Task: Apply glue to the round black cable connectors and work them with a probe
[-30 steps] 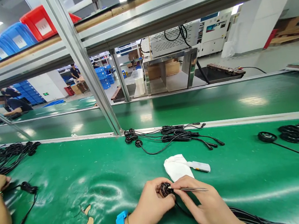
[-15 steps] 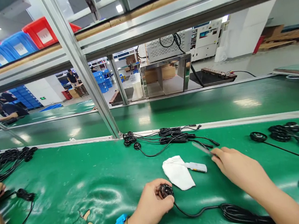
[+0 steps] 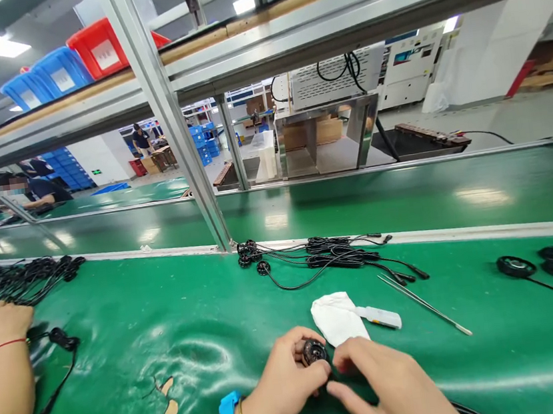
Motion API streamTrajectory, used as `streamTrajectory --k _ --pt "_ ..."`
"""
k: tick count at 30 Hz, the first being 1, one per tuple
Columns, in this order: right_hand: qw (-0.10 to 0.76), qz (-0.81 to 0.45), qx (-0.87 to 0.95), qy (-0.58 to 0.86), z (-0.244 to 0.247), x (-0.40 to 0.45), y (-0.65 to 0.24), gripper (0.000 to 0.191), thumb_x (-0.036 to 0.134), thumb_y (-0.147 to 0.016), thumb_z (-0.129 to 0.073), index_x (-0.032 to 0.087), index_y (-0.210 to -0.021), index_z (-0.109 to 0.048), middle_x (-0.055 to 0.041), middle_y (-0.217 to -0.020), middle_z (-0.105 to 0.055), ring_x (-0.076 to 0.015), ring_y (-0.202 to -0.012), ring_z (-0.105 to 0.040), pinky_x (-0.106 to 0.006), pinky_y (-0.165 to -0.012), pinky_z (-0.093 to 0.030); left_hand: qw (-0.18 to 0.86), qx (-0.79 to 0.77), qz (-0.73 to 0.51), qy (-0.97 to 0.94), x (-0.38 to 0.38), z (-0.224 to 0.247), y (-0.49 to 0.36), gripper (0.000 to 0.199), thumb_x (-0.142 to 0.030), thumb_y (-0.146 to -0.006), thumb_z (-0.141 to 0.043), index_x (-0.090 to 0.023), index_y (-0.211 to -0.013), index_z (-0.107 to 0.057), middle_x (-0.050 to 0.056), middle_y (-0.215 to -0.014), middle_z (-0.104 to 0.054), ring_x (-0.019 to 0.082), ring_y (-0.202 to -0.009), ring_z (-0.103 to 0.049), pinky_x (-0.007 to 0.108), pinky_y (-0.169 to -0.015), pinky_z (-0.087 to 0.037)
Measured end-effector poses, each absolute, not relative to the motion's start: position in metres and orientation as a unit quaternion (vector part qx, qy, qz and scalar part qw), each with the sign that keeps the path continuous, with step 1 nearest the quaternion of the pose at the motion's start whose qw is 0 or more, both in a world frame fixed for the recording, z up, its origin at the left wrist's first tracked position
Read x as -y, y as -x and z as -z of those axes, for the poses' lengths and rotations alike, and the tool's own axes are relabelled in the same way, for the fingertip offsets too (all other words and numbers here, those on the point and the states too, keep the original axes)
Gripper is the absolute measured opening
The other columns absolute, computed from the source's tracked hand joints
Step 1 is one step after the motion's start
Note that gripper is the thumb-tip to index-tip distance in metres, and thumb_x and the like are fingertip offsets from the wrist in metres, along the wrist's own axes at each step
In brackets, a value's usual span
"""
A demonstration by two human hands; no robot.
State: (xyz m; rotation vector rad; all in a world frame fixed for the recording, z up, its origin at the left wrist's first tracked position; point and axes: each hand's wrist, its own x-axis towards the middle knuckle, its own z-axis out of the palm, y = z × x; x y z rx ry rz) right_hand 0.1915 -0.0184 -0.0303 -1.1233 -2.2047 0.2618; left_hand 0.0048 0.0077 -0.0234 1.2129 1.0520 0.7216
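The round black cable connector (image 3: pixel 314 351) is pinched in the left hand (image 3: pixel 290 381); the right hand (image 3: pixel 379 382) is curled against it, its grip not determinable. Tweezers (image 3: pixel 423 304), held earlier, now lie on the green worktop (image 3: pixel 124 360) beside a white cloth (image 3: pixel 337 318). Blue crates (image 3: pixel 61 71) and a red crate (image 3: pixel 103 48) sit on the overhead shelf (image 3: pixel 105 87).

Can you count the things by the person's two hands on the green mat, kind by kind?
Round black cable disc: 1
Crumpled white cloth: 1
White plastic stick: 1
Long thin metal tweezers: 1
Total: 4
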Motion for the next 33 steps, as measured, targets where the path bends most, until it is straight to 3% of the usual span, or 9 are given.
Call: streamTrajectory --k 3,8,17,19,23,30,33 --pt "0.284 -0.132 0.840 0.443 0.041 0.023 -0.184 0.006 0.021 -0.097 -0.050 0.024 -0.093 -0.053 0.0019 -0.079 -0.064 -0.0131 -0.066 -0.063 -0.023 -0.061 -0.047 0.660 -0.441 -0.325 -0.515 -0.009 0.023 -0.002 0.035 -0.023 -0.074 -0.070 -0.011 -0.106 -0.061 0.000 -0.078 -0.061 0.008 -0.058 -0.051 0.019 -0.051 -0.043" --pt "0.320 -0.135 0.819 0.457 0.042 0.021 -0.190 0.010 0.022 -0.099 -0.047 0.024 -0.091 -0.052 0.0027 -0.075 -0.063 -0.0118 -0.062 -0.061 -0.022 -0.059 -0.045 0.705 -0.402 -0.335 -0.478 -0.012 0.022 0.001 0.057 -0.033 -0.073 -0.080 -0.012 -0.122 -0.060 0.004 -0.083 -0.065 0.009 -0.059 -0.056 0.020 -0.053 -0.048" --pt "0.363 -0.126 0.806 0.450 0.036 0.020 -0.190 0.011 0.023 -0.099 -0.046 0.024 -0.090 -0.053 0.0018 -0.073 -0.063 -0.0117 -0.059 -0.061 -0.021 -0.056 -0.045 0.704 -0.397 -0.350 -0.473 -0.013 0.020 0.001 0.067 -0.034 -0.067 -0.087 -0.014 -0.126 -0.062 0.004 -0.083 -0.067 0.010 -0.061 -0.059 0.021 -0.054 -0.050" --pt "0.363 -0.128 0.806 0.450 0.035 0.020 -0.190 0.011 0.023 -0.099 -0.046 0.023 -0.090 -0.053 0.0016 -0.074 -0.064 -0.0119 -0.060 -0.062 -0.021 -0.057 -0.045 0.701 -0.390 -0.356 -0.479 -0.013 0.020 0.002 0.064 -0.041 -0.072 -0.083 -0.013 -0.126 -0.063 0.004 -0.079 -0.067 0.011 -0.061 -0.061 0.021 -0.053 -0.050" --pt "0.353 -0.138 0.811 0.446 0.034 0.020 -0.190 0.008 0.023 -0.099 -0.048 0.024 -0.093 -0.053 0.0017 -0.077 -0.064 -0.0121 -0.063 -0.063 -0.022 -0.060 -0.047 0.703 -0.401 -0.376 -0.452 -0.014 0.021 0.001 0.056 -0.054 -0.090 -0.055 -0.008 -0.122 -0.064 0.008 -0.072 -0.068 0.016 -0.061 -0.067 0.023 -0.053 -0.051" --pt "0.346 -0.132 0.815 0.446 0.038 0.020 -0.190 0.008 0.020 -0.098 -0.048 0.024 -0.094 -0.053 0.0019 -0.077 -0.064 -0.0125 -0.064 -0.063 -0.022 -0.060 -0.046 0.714 -0.420 -0.360 -0.430 -0.017 0.025 0.001 0.039 -0.032 -0.082 -0.058 -0.004 -0.108 -0.066 0.011 -0.075 -0.071 0.017 -0.059 -0.068 0.024 -0.052 -0.050" --pt "0.339 -0.134 0.815 0.451 0.036 0.020 -0.190 0.008 0.019 -0.097 -0.047 0.024 -0.094 -0.053 0.0028 -0.077 -0.064 -0.0122 -0.064 -0.063 -0.023 -0.060 -0.046 0.715 -0.412 -0.361 -0.435 -0.016 0.021 0.002 0.038 -0.031 -0.083 -0.058 -0.006 -0.110 -0.064 0.010 -0.079 -0.070 0.017 -0.064 -0.069 0.025 -0.055 -0.050"
